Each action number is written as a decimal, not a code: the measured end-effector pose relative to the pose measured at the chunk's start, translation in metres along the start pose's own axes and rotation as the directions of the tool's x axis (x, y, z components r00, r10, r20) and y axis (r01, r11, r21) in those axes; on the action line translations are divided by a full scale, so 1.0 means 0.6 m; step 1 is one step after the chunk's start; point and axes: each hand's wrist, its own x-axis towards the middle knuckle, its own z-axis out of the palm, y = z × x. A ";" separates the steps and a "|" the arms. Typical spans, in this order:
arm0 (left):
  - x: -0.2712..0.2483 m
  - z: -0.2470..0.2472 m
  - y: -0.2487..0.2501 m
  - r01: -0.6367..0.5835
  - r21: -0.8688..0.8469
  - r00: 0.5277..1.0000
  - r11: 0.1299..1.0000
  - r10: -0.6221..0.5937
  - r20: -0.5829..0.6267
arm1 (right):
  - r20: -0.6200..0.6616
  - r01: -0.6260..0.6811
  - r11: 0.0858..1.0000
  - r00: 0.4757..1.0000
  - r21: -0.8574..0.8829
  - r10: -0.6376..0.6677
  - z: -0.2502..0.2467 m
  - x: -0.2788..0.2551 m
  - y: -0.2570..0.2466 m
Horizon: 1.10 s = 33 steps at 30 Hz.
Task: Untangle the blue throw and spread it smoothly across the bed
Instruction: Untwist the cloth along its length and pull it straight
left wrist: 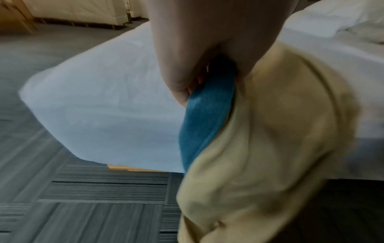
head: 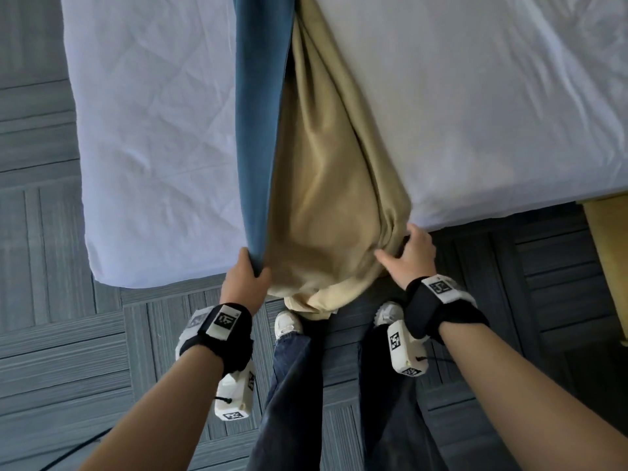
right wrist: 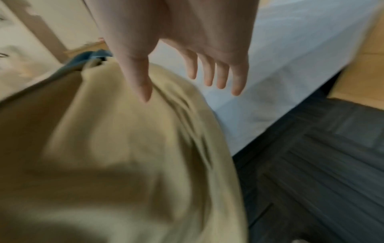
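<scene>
The throw is blue (head: 260, 107) on one face and tan (head: 326, 185) on the other. It lies bunched in a long strip down the middle of the white bed (head: 153, 130) and hangs over the near edge. My left hand (head: 246, 275) grips the blue edge (left wrist: 207, 115) at the bed's foot. My right hand (head: 406, 253) is spread with straight fingers (right wrist: 209, 70), its thumb (right wrist: 143, 88) touching the tan folds (right wrist: 124, 139) on the strip's right side. The throw's far end is out of view.
Grey patterned carpet (head: 51, 351) surrounds the bed. My legs and white shoes (head: 287, 324) stand right at the bed's foot under the hanging cloth. A wooden piece of furniture (head: 608, 253) stands at the right. Another bed (left wrist: 79, 11) shows far off.
</scene>
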 end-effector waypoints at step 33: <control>0.084 0.214 0.281 0.324 -0.728 0.945 0.604 -0.249 0.214 | 0.420 -0.120 0.935 0.907 0.333 -0.033 -0.090 0.161 0.027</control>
